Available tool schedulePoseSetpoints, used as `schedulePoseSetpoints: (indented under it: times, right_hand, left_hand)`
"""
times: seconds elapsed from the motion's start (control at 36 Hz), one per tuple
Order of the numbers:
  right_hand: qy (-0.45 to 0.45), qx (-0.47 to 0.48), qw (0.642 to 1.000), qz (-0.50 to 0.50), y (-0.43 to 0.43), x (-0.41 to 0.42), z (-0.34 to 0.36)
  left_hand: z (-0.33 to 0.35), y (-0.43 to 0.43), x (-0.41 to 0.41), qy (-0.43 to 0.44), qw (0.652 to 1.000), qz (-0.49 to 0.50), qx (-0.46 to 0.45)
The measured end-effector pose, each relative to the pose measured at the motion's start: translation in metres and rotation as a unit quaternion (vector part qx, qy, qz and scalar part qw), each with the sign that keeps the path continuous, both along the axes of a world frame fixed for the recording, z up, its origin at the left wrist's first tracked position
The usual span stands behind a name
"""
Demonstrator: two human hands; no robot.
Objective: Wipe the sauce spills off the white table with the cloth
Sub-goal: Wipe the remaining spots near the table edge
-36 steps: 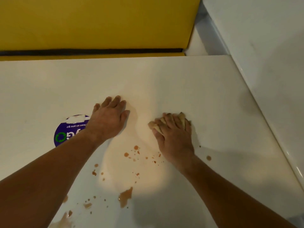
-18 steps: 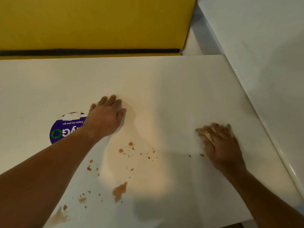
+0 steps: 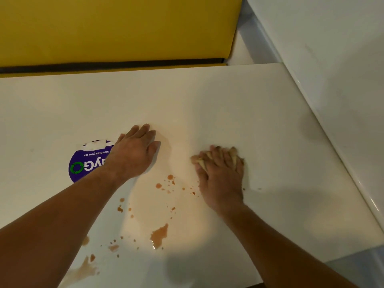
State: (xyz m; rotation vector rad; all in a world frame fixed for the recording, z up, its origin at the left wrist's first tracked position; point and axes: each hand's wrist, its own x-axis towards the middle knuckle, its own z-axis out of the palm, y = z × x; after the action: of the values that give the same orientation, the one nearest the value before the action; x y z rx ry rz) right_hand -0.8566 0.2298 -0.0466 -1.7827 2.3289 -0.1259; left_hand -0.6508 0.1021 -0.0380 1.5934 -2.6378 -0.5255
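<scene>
Cloth (image 3: 200,161) looks soft, light; wadded under my right hand (image 3: 221,179), fingers curled round it, right of sticker (image 3: 83,166). Left hand (image 3: 135,154) flat, fingers straight, on sticker's edge. Best gripped mid-wad.

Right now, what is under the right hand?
The right hand clutches a crumpled tan cloth against the white table; bits show between its fingers. The tabletop beneath, and any sauce there, is covered.

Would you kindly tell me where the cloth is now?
Head view: the cloth is under the right hand, right of centre on the white table, beside sauce drops.
</scene>
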Motion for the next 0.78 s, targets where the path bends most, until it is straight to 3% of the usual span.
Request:
schedulePoseSetpoints:
  times: [0.19, 0.33, 0.5, 0.58, 0.67, 0.78]
  right_hand:
    - [-0.048, -0.014, 0.971, 0.236, 0.028, -0.045, 0.002]
    - [-0.020, -0.015, 0.963, 0.267, 0.043, -0.090, 0.001]
    - [0.035, -0.039, 0.988, 0.142, 0.073, -0.152, -0.007]
    - [0.025, -0.037, 0.999, -0.015, 0.087, -0.158, -0.009]
    - [0.012, -0.030, 0.985, -0.168, 0.081, -0.135, -0.008]
    - [0.032, -0.008, 0.976, -0.215, 0.061, -0.103, -0.010]
  left_hand:
    - [0.002, 0.002, -0.003, -0.002, 1.000, 0.013, 0.005]
    - [0.006, 0.003, -0.007, 0.001, 1.000, 0.028, 0.009]
    - [0.010, 0.006, -0.012, 0.007, 0.999, 0.034, 0.008]
    - [0.011, 0.006, -0.011, 0.014, 0.999, 0.039, 0.015]
    - [0.012, 0.006, -0.009, 0.013, 0.999, 0.035, 0.018]
    - [0.013, 0.005, -0.007, 0.012, 0.999, 0.028, 0.032]
